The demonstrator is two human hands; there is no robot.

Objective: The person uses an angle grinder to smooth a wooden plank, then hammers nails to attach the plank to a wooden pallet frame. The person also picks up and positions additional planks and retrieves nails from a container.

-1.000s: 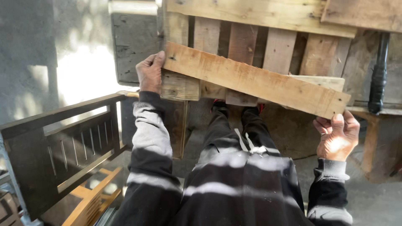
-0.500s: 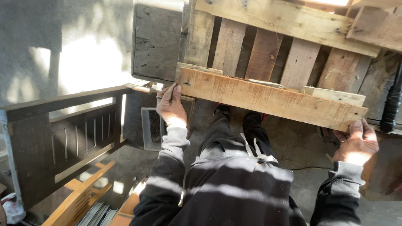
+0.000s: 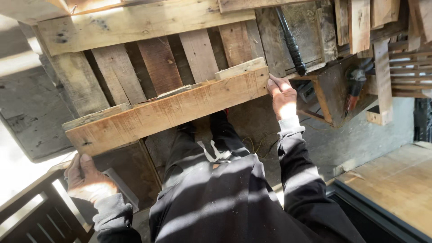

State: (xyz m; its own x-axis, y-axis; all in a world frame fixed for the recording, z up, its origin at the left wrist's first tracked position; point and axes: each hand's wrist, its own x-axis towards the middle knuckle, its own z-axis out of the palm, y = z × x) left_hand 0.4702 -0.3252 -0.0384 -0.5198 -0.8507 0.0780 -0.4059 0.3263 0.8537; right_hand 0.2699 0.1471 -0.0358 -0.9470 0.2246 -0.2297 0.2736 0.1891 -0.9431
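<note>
**Pallet section held at both ends**

While the wooden pallet section [image 3: 171, 110] slants across the middle of the view — lower at the left, higher at the right — each hand grips one end of its front board. The left hand [image 3: 87, 180] is curled under the lower left corner, fingers closed around the edge. The right hand [image 3: 283, 94] clasps the upper right end, thumb on the face. Behind it stands a stack of pallets [image 3: 135, 27]; a dark turned post [image 3: 290, 40] leans at the right.
</note>
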